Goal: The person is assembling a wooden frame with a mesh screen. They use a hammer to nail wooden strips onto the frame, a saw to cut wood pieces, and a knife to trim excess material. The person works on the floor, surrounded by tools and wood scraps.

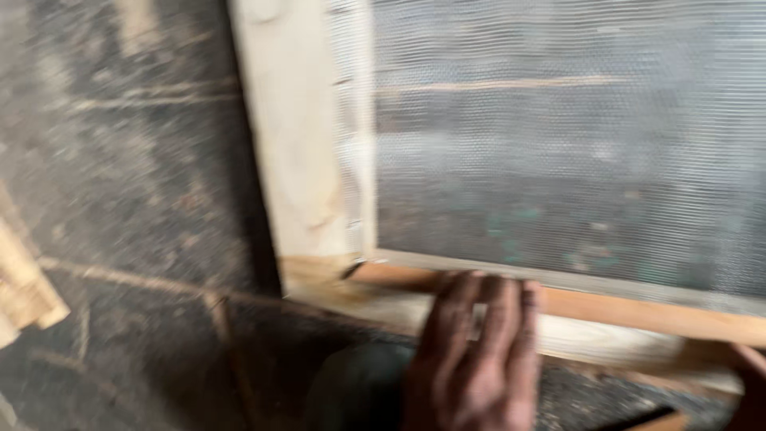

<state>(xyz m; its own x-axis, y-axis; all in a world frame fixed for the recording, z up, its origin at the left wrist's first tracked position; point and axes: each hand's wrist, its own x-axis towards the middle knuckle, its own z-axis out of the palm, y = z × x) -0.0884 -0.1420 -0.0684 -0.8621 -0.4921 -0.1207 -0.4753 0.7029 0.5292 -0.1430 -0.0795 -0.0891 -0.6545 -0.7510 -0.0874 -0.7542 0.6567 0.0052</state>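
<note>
A pale wooden frame (299, 144) covered with fine white mesh (558, 144) lies on a dark, dusty surface; the picture is motion-blurred. My left hand (472, 359) lies over the frame's near rail (606, 315), fingers together and pressed down on the wood just right of the corner joint. Only a sliver of my right hand (752, 383) shows at the right edge, touching the same rail; its fingers are out of view.
The dark floor (128, 199) is streaked with sawdust. Light wooden offcuts (24, 291) lie at the left edge. A dark rounded shape (359, 391) sits just left of my left hand, and a strip of wood (658, 421) lies at the bottom right.
</note>
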